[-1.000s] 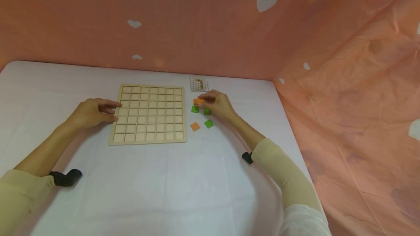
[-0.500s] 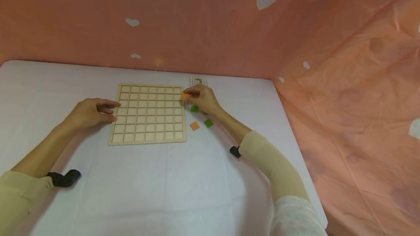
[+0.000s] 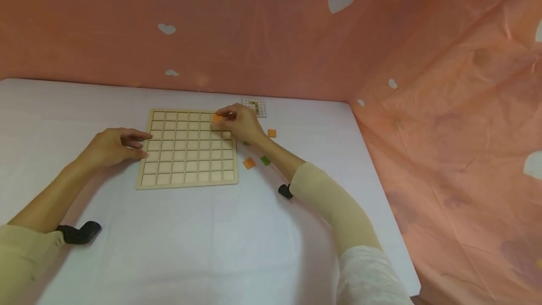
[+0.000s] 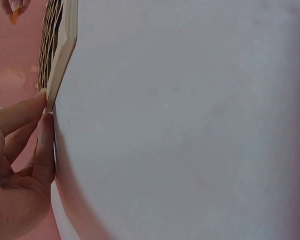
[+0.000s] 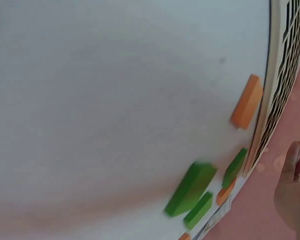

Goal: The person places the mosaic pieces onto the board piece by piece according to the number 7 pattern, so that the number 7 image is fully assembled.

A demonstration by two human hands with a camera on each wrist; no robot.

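Between the thumb and fingers of my right hand [image 3: 243, 122] is an orange square tile [image 3: 217, 118], held above the upper right part of a wooden grid board [image 3: 186, 186]. In the right wrist view, only part of that hand [image 5: 294, 192] shows at the right edge. My left hand [image 3: 112, 147] rests its fingertips against the board's left edge, fingers mostly extended. The left wrist view shows these fingertips [image 4: 47, 130] touching the board's rim [image 4: 65, 47]. The grid cells in sight are bare; my right hand hides a few.
Right of the board lie an orange tile [image 3: 248, 163], a green tile [image 3: 265, 160] and another orange tile [image 3: 272, 133]. More green tiles [image 5: 190, 190] show in the right wrist view. A small printed grid card [image 3: 259, 108] lies behind my right hand. A draped cloth [image 3: 254, 36] borders the white table.
My right hand has carried the orange tile left, from the loose tiles to over the board's upper right. The left hand has stayed at the board's edge.
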